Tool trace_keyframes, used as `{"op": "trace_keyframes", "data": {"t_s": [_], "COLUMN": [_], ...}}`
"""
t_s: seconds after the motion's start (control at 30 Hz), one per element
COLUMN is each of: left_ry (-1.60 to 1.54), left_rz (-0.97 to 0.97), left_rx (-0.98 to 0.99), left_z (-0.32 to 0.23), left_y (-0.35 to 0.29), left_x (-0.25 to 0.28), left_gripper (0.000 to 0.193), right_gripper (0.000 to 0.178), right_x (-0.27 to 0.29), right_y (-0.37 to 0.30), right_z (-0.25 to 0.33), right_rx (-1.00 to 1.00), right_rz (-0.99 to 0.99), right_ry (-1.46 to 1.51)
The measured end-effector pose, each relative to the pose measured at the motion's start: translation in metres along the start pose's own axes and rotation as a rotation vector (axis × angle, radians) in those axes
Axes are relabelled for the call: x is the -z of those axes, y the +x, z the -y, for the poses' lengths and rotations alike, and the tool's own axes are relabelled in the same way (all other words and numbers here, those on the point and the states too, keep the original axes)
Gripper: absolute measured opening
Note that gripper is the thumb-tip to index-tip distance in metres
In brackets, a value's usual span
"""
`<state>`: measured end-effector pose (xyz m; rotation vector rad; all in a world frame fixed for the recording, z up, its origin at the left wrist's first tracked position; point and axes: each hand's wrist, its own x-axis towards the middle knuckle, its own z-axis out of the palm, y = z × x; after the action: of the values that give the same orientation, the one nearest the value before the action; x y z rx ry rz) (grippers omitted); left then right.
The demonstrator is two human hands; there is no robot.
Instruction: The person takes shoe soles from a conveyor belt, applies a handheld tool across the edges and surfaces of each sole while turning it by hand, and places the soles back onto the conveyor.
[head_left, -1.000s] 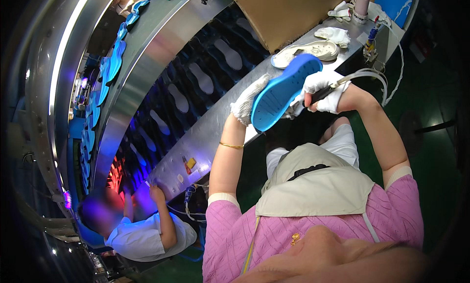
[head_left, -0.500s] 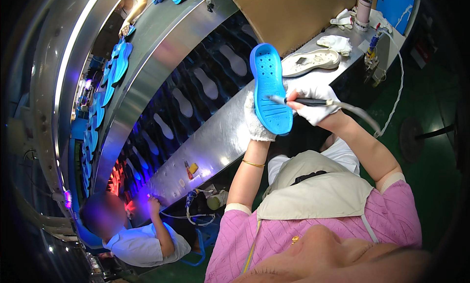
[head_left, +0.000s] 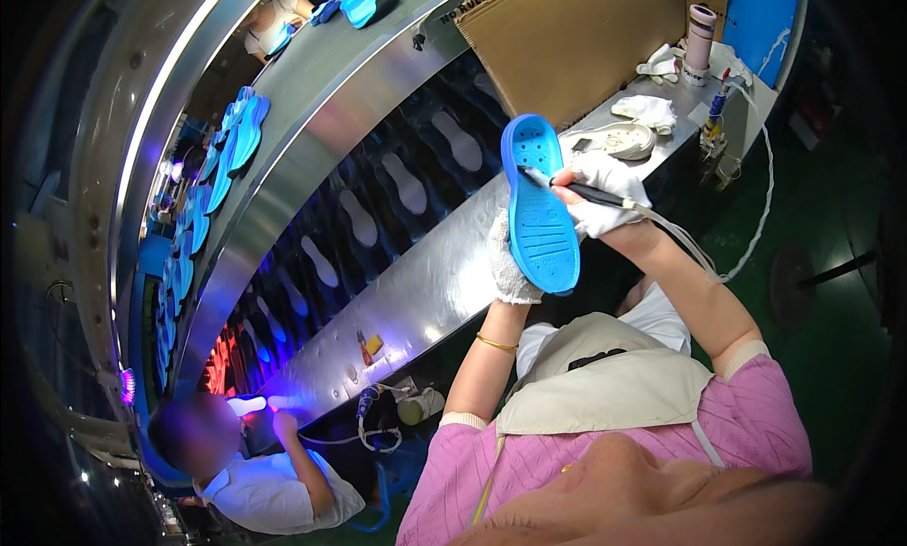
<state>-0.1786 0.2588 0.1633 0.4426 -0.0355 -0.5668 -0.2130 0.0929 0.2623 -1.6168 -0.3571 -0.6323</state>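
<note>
A blue shoe sole (head_left: 545, 215) is held up in front of me by my left hand (head_left: 508, 263), which wears a knitted white glove and grips the sole from its left side and underneath. Rows of small holes show at the sole's upper end. My right hand (head_left: 605, 198), in a white glove with bare fingertips, holds a black-handled brush (head_left: 591, 196) fed by a pale tube (head_left: 682, 236). The brush tip touches the inner face of the sole, near the holes.
Behind the sole runs a metal ledge (head_left: 406, 281) carrying a whitish shoe (head_left: 619, 140), gloves (head_left: 645, 111) and a pink bottle (head_left: 699, 41). Pale insoles (head_left: 404, 182) lie on a dark conveyor; blue soles (head_left: 248, 130) line the upper belt. A co-worker (head_left: 274, 485) sits at lower left.
The sole has shifted down and slightly right and stands more upright. The brush tip has moved from the sole's middle up toward its holes. The co-worker now has a pale insole near the hand.
</note>
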Motion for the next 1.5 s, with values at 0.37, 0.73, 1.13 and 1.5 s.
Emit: {"op": "trace_keyframes", "data": {"t_s": [0.37, 0.73, 1.13, 1.5], "left_ry": [-0.030, -0.039, -0.078, 0.137], "left_rz": [0.097, 0.243, 0.162, 0.075], "left_rx": [0.014, 0.227, 0.120, -0.051], "left_z": [-0.017, -0.019, -0.037, -0.051], "left_y": [-0.013, -0.030, -0.034, -0.040], "left_x": [-0.020, -0.035, -0.017, -0.032], "left_gripper": [0.057, 0.078, 0.065, 0.070], "right_gripper": [0.009, 0.014, 0.021, 0.014], "right_x": [0.020, 0.048, 0.016, 0.031], "right_y": [0.008, 0.047, -0.015, -0.012], "right_z": [-0.004, -0.027, 0.010, 0.023], "right_rx": [-0.405, -0.015, -0.083, 0.526], "right_rz": [0.313, -0.038, 0.240, 0.465], "right_ry": [0.087, -0.068, 0.036, -0.369]}}
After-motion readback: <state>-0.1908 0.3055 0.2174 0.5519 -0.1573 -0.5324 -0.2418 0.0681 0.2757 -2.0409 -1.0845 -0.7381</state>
